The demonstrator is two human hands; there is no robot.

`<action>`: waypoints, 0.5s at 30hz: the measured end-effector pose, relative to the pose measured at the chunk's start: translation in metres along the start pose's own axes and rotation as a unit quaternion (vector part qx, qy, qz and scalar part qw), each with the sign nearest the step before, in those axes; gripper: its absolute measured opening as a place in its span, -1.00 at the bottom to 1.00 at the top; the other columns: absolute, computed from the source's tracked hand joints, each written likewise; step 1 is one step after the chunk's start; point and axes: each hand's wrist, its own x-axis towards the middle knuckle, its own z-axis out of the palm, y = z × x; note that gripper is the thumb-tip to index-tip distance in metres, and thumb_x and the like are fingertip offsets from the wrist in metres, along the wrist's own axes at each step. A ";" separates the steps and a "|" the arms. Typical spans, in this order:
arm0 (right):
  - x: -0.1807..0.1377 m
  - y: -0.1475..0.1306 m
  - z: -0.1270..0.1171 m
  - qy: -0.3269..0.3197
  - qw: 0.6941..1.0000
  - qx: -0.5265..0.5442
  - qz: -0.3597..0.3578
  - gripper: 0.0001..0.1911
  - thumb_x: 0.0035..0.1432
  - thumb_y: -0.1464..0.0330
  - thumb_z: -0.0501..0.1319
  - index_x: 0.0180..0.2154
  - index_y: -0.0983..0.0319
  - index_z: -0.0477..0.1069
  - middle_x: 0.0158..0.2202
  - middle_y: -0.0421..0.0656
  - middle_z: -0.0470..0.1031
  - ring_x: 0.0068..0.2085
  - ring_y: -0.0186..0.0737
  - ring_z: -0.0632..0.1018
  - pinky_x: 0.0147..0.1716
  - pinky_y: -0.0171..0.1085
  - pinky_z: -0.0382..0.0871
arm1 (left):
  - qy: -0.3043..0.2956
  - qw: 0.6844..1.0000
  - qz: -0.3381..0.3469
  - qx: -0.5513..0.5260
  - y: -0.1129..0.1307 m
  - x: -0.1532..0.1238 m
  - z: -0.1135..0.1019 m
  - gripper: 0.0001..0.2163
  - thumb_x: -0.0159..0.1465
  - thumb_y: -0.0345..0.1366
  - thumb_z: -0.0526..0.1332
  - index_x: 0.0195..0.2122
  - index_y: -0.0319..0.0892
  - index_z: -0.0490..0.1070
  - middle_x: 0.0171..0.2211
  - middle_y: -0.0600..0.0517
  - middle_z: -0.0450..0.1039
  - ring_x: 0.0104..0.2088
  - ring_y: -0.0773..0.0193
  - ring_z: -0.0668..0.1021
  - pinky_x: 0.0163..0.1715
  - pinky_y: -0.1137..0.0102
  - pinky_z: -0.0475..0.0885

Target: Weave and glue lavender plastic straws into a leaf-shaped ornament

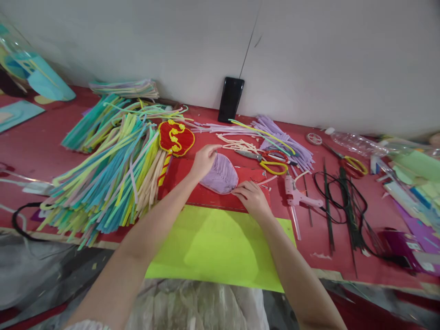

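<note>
A lilac leaf-shaped piece, apparently made of pipe cleaners laid in slanting rows, lies over a red board. My left hand grips its upper left edge, fingers closed. At its lower right tip, my right hand pinches the rim between thumb and fingers. Under my forearms a lime-yellow sheet covers the front of the table. Just beyond the leaf piece are cream pipe cleaner pieces and scissors with red and yellow handles. A red fan-shaped ornament with yellow trim lies left of my left hand.
A big heap of coloured pipe cleaners fills the left side. Lilac pipe cleaners lie behind. To the right are a pink glue gun, its black cable, dark green stems and more scissors. A phone leans against the wall.
</note>
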 end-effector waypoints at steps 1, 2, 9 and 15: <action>0.000 0.000 0.000 0.001 1.000 0.000 0.000 -0.79 0.25 0.35 0.13 -0.34 0.17 0.54 -0.35 -0.13 0.49 -0.30 -0.23 0.45 -0.24 -0.22 0.33 | 0.006 1.000 -0.008 -0.012 -0.001 0.006 -0.002 -0.70 0.25 -0.51 0.04 -0.07 -0.21 0.46 -0.04 -0.09 0.51 -0.02 0.28 0.53 0.07 0.33 0.38; 0.000 0.000 0.000 0.000 1.000 0.000 0.000 -0.79 0.25 0.35 0.13 -0.34 0.16 0.54 -0.35 -0.13 0.49 -0.30 -0.23 0.45 -0.24 -0.21 0.33 | 0.002 1.000 -0.012 -0.006 -0.001 0.012 -0.004 -0.76 0.26 -0.48 0.07 -0.13 -0.22 0.49 -0.10 -0.09 0.54 -0.07 0.27 0.55 0.02 0.34 0.41; -0.001 0.000 0.000 -0.008 1.000 0.002 0.002 -0.81 0.25 0.37 0.14 -0.32 0.16 0.53 -0.34 -0.13 0.51 -0.30 -0.22 0.44 -0.26 -0.21 0.32 | -0.088 0.989 0.007 0.120 -0.003 0.033 0.010 -0.88 0.22 -0.39 0.22 -0.28 -0.21 0.56 -0.25 -0.05 0.53 -0.21 0.25 0.55 -0.09 0.36 0.40; -0.001 0.001 0.000 -0.008 1.000 -0.007 -0.006 -0.82 0.25 0.37 0.13 -0.31 0.17 0.52 -0.34 -0.14 0.50 -0.29 -0.22 0.45 -0.25 -0.21 0.32 | -0.089 0.991 0.018 0.100 -0.016 0.026 0.016 -0.90 0.19 -0.35 0.27 -0.31 -0.20 0.56 -0.29 -0.03 0.53 -0.25 0.26 0.54 -0.14 0.38 0.39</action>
